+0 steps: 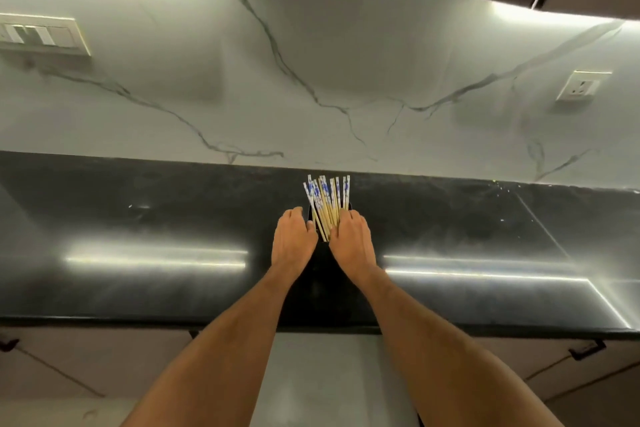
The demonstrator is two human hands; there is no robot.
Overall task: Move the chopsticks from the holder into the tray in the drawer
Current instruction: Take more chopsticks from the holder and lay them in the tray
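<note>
A bundle of several wooden chopsticks (327, 199) with blue-and-white tops stands in a dark holder (323, 255) near the back of the black countertop (138, 281). My left hand (292, 241) is wrapped around the holder's left side. My right hand (351, 243) is on its right side, fingers curled against the chopstick shafts. The holder is mostly hidden between my hands and blends with the counter. No drawer tray is in view.
A white marble backsplash (311, 62) rises behind the counter, with a switch panel (41, 35) at the left and a socket (581, 87) at the right. Below the counter's front edge are cabinet fronts with dark handles (587, 350). Upper cabinets hang overhead.
</note>
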